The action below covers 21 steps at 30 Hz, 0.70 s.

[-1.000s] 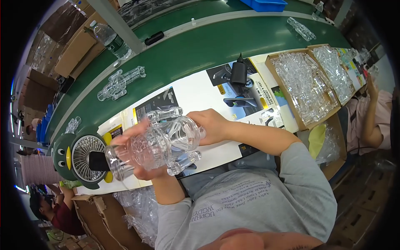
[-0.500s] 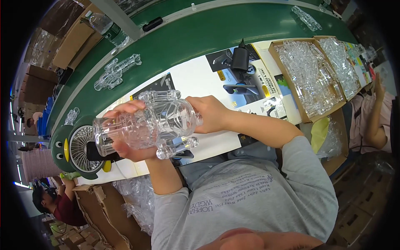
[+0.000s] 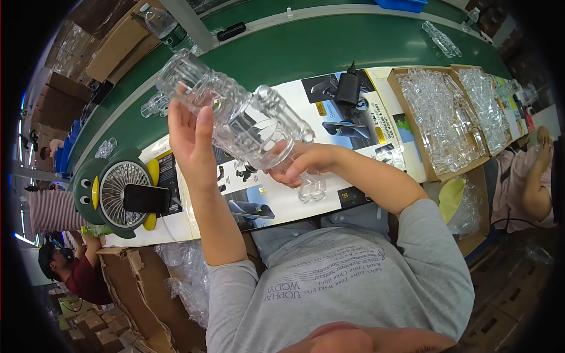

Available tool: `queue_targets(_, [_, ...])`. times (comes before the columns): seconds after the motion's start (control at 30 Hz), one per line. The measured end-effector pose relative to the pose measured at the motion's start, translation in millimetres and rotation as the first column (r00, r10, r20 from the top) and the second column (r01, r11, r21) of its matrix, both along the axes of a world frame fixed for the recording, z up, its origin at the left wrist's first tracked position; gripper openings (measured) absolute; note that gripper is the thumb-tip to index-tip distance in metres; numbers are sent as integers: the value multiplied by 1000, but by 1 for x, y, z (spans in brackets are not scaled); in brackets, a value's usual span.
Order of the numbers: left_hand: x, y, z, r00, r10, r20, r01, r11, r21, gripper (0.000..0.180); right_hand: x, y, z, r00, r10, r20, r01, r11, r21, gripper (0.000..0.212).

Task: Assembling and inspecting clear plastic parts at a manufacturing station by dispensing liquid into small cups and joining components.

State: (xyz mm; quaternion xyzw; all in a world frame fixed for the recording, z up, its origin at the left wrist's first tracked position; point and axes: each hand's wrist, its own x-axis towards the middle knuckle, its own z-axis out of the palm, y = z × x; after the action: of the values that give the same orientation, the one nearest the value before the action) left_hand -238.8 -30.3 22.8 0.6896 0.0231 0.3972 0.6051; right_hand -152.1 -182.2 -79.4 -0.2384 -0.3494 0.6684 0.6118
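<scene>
A large clear plastic bottle shaped like a figure, with a rounded arm-like piece on its side, is tilted above the table. My left hand holds it around its wide upper-left end, thumb in front and fingers behind. At its lower-right end, my right hand grips it with bent fingers. A clear double-lobed piece shows just below my right hand; whether it is joined to the bottle I cannot tell.
A green penguin-shaped fan with a black phone before it stands at left. A black bottle-like object is on the printed table cover. At right are cardboard trays of clear parts and a co-worker's arm.
The clear bottle has swung from nearly level to slanting, its wide end raised away from me. My left hand has risen and turned upright; my right hand has shifted slightly toward its lower end.
</scene>
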Motion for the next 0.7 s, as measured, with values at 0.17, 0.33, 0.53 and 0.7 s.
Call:
queue_targets(0.17, [8, 2, -3, 995, 12, -104, -10, 1000, 20, 50, 4, 3, -9, 961, 184, -204, -168, 981, 93, 45])
queue_targets(0.33, [19, 8, -11, 989, 29, -143, -32, 999, -19, 52, 6, 4, -11, 938, 214, -273, -205, 977, 60, 50])
queue_targets(0.53, [38, 22, -37, 980, 47, -194, -71, 991, -117, 50, 4, 4, -13, 952, 110, -285, -127, 991, -42, 46])
queue_targets(0.7, [43, 23, -47, 979, 48, -197, -78, 986, -145, 48, 7, 6, -19, 948, 105, -300, -130, 990, -63, 45])
